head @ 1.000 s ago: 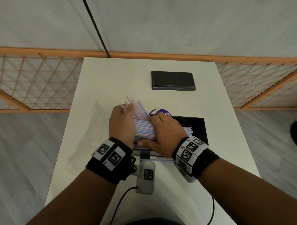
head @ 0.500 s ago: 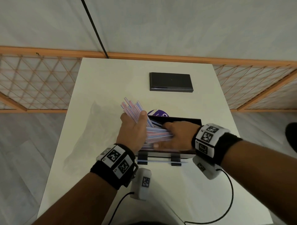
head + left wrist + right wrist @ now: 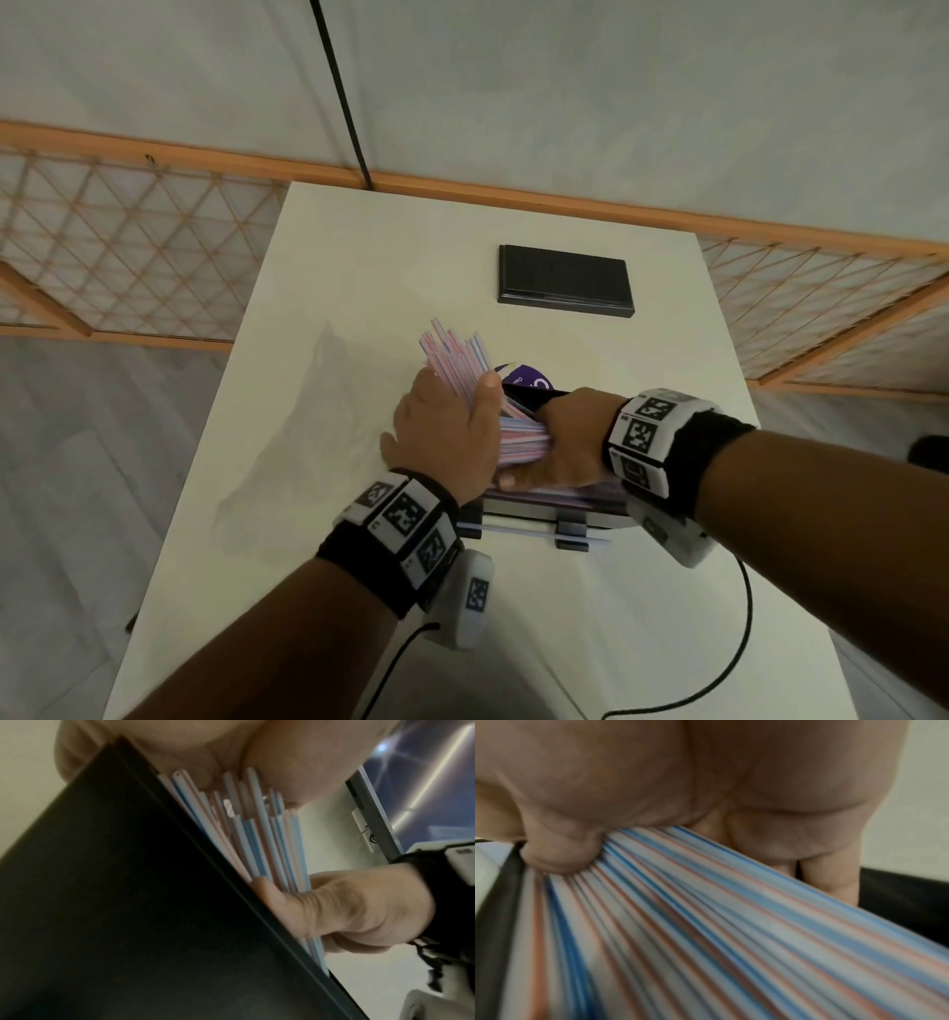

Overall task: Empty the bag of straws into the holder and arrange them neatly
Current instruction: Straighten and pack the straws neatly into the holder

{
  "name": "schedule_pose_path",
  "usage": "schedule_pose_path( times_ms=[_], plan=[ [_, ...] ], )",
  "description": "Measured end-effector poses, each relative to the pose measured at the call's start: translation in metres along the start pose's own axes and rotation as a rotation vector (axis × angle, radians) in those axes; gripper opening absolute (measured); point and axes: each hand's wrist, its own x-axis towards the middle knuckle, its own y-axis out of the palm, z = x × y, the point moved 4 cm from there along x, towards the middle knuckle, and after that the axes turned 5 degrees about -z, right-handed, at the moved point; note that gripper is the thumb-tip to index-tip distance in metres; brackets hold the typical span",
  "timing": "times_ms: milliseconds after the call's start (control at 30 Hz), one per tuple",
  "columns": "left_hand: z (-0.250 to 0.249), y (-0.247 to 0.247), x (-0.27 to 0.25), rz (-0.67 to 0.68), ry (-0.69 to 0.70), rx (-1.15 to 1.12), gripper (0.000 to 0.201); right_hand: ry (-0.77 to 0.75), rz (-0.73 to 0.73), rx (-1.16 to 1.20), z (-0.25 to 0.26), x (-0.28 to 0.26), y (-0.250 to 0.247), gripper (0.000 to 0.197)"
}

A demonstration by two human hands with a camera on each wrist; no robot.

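A bundle of pink, blue and white striped straws (image 3: pixel 518 437) lies slanted across the left end of the black holder (image 3: pixel 565 506), its far ends (image 3: pixel 452 349) fanned out up and to the left. My left hand (image 3: pixel 447 426) grips the bundle from the left, thumb over it. My right hand (image 3: pixel 560 452) reaches in from the right and pinches the same straws (image 3: pixel 706 923) between its thumb (image 3: pixel 559 854) and fingers (image 3: pixel 829 880) inside the holder. The left wrist view shows the holder's dark wall (image 3: pixel 128 902) beside the straws (image 3: pixel 257 833). The clear bag (image 3: pixel 308 437) lies flat on the table.
A black lid (image 3: pixel 565 280) lies at the back of the white table (image 3: pixel 359 257). A purple label (image 3: pixel 529 380) shows behind the holder. One straw (image 3: pixel 539 532) rests in the holder's front cradle. Wrist-camera cables trail near the front edge. A wooden lattice fence surrounds the table.
My right arm has swung out to the right, so the hand now reaches in sideways. The left hand has shifted slightly right, and the straws' far ends fan out higher.
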Motion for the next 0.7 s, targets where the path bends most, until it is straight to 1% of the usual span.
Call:
schedule_pose_path(
  times_ms=[67,133,167,233,300,400,500,567,600,667,700],
  plan=[
    [0.003,-0.005,0.004,-0.048,0.027,-0.029,0.085,-0.023,-0.042,-0.019,0.001,-0.005,-0.005,0.069],
    [0.001,-0.009,0.006,-0.066,0.016,-0.142,0.07,-0.035,-0.039,-0.04,0.001,-0.009,-0.007,0.084],
    [-0.001,-0.01,0.006,-0.056,-0.006,-0.204,0.062,-0.035,-0.028,-0.013,-0.002,-0.01,-0.005,0.088],
    [-0.002,-0.01,0.007,-0.051,-0.052,-0.343,0.053,-0.025,0.026,0.037,-0.006,-0.012,0.0,0.089],
    [-0.002,-0.008,0.01,-0.078,-0.097,-0.453,0.056,0.011,0.088,0.036,-0.012,-0.011,0.008,0.088],
    [-0.005,-0.007,0.017,-0.105,-0.107,-0.408,0.055,0.021,0.132,0.042,-0.01,-0.005,0.015,0.082],
    [-0.009,-0.008,0.023,-0.132,-0.103,-0.383,0.052,0.014,0.105,0.034,-0.009,-0.001,0.012,0.068],
    [-0.011,-0.008,0.027,-0.138,-0.073,-0.365,0.046,0.014,0.065,-0.01,-0.01,0.0,0.009,0.059],
    [-0.01,-0.008,0.029,-0.14,-0.043,-0.348,0.039,0.014,0.046,-0.041,-0.01,0.0,0.007,0.06],
    [-0.01,-0.012,0.031,-0.159,0.017,-0.342,0.026,0.022,0.032,-0.139,-0.012,0.003,0.003,0.081],
    [-0.011,-0.014,0.031,-0.174,0.041,-0.354,0.022,0.033,0.036,-0.181,-0.014,0.004,0.002,0.085]
  ],
)
